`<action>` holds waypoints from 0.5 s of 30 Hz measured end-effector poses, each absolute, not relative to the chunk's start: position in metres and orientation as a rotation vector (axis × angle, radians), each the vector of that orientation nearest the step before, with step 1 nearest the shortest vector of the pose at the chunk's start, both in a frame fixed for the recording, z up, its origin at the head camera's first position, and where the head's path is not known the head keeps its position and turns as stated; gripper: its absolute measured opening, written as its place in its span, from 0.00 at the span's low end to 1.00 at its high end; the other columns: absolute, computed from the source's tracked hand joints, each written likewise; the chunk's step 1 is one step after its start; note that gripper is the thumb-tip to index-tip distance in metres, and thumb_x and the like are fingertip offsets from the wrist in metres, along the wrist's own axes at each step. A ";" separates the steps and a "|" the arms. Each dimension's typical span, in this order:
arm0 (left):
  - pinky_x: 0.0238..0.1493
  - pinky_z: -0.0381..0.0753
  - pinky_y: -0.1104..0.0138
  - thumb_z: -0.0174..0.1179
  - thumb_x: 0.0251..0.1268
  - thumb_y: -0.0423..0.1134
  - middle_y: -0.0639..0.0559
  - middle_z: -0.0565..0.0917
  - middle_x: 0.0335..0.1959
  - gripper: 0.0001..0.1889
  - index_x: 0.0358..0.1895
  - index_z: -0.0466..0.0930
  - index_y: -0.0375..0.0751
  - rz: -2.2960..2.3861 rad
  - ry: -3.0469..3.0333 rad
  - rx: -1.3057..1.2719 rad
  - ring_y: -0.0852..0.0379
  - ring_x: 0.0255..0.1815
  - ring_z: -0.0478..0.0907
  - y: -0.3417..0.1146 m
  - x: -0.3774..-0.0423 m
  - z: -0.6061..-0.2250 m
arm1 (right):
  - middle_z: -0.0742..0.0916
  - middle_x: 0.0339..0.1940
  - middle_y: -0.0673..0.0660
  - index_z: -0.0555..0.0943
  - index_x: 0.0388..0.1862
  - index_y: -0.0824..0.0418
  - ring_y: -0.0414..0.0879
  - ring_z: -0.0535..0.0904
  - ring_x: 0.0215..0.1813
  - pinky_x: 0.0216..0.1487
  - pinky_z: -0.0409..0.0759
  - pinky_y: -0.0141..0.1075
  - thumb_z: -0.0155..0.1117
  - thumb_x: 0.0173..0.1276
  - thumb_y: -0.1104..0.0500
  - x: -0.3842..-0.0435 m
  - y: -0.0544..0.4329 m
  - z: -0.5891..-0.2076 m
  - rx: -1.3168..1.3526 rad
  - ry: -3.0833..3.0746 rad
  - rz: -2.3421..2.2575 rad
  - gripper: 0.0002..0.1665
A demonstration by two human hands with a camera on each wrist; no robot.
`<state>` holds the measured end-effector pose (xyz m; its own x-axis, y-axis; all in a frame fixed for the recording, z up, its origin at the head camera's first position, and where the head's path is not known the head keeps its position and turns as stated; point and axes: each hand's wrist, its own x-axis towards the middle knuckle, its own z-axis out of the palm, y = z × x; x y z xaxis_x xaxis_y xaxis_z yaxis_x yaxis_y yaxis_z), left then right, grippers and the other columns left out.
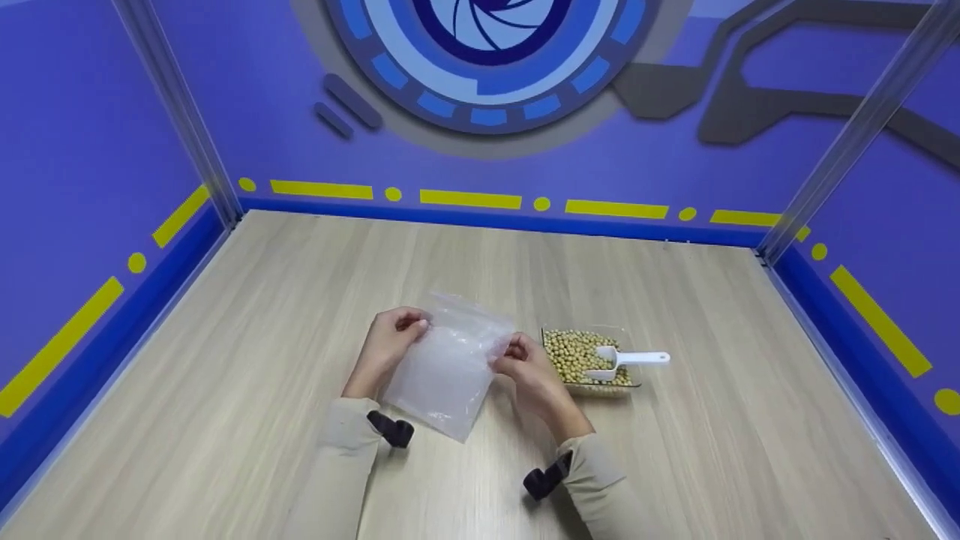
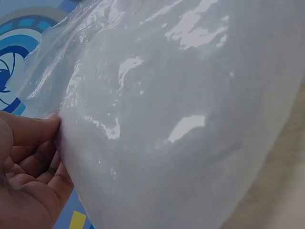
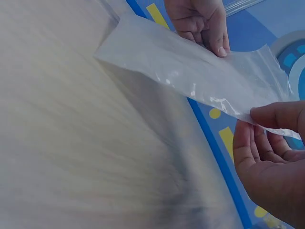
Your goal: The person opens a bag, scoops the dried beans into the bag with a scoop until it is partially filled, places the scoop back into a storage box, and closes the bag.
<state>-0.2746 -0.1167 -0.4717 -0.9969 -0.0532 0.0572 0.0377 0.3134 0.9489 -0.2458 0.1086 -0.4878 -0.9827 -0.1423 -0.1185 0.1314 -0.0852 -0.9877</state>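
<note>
A clear plastic zip bag (image 1: 446,367) hangs between both hands above the table, its top end toward the back wall. The left hand (image 1: 391,341) pinches its left edge between thumb and fingers; the left wrist view shows the thumb pressed on the film of the bag (image 2: 157,119). On the opposite edge, the right hand (image 1: 534,375) pinches the bag in the same way, thumb on top in the right wrist view. Beside the right hand stands a clear container (image 1: 589,388) of yellowish beans (image 1: 570,352). A white scoop (image 1: 637,358) rests in the beans, its handle pointing right.
The wood-grain table (image 1: 247,390) extends around the bag and container. Blue printed panels (image 1: 480,169) enclose it at the back and on both sides, with metal corner posts (image 1: 184,112). Black wrist cameras (image 1: 394,429) sit on both sleeves.
</note>
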 end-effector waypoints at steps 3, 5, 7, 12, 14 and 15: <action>0.38 0.75 0.73 0.59 0.64 0.29 0.42 0.84 0.37 0.08 0.43 0.84 0.31 -1.791 -2.480 -0.041 0.56 0.37 0.77 -0.113 -0.273 -0.467 | 0.81 0.39 0.56 0.72 0.46 0.70 0.44 0.78 0.42 0.48 0.77 0.34 0.61 0.56 0.74 -0.246 0.115 -0.485 -0.047 2.019 -2.132 0.18; 0.38 0.75 0.73 0.58 0.65 0.29 0.43 0.84 0.38 0.08 0.43 0.84 0.31 -1.779 -2.487 -0.085 0.56 0.37 0.77 -0.111 -0.273 -0.465 | 0.83 0.40 0.57 0.73 0.49 0.71 0.44 0.79 0.43 0.48 0.78 0.34 0.62 0.56 0.73 -0.245 0.119 -0.484 -0.082 2.041 -2.091 0.20; 0.38 0.75 0.73 0.58 0.65 0.30 0.44 0.84 0.39 0.09 0.45 0.84 0.33 -1.755 -2.503 -0.127 0.56 0.38 0.77 -0.109 -0.271 -0.462 | 0.83 0.41 0.57 0.74 0.50 0.72 0.44 0.79 0.44 0.48 0.78 0.34 0.63 0.56 0.73 -0.244 0.124 -0.483 -0.125 2.065 -2.045 0.20; 0.40 0.76 0.71 0.57 0.66 0.30 0.45 0.85 0.40 0.09 0.45 0.84 0.35 -1.725 -2.526 -0.206 0.56 0.39 0.77 -0.103 -0.268 -0.457 | 0.83 0.38 0.55 0.76 0.45 0.71 0.45 0.79 0.43 0.49 0.78 0.35 0.65 0.56 0.71 -0.237 0.138 -0.480 -0.244 2.047 -1.979 0.17; 0.41 0.75 0.70 0.57 0.66 0.30 0.45 0.85 0.39 0.08 0.44 0.84 0.35 -1.722 -2.527 -0.229 0.56 0.38 0.77 -0.100 -0.267 -0.455 | 0.83 0.38 0.55 0.76 0.45 0.70 0.45 0.79 0.43 0.50 0.77 0.36 0.66 0.56 0.70 -0.234 0.143 -0.480 -0.281 2.030 -1.964 0.17; 0.41 0.76 0.69 0.57 0.66 0.30 0.45 0.85 0.39 0.08 0.44 0.84 0.35 -1.721 -2.529 -0.240 0.56 0.38 0.77 -0.098 -0.267 -0.454 | 0.83 0.38 0.54 0.76 0.44 0.70 0.45 0.79 0.43 0.50 0.78 0.36 0.66 0.56 0.70 -0.233 0.146 -0.480 -0.285 2.030 -1.953 0.16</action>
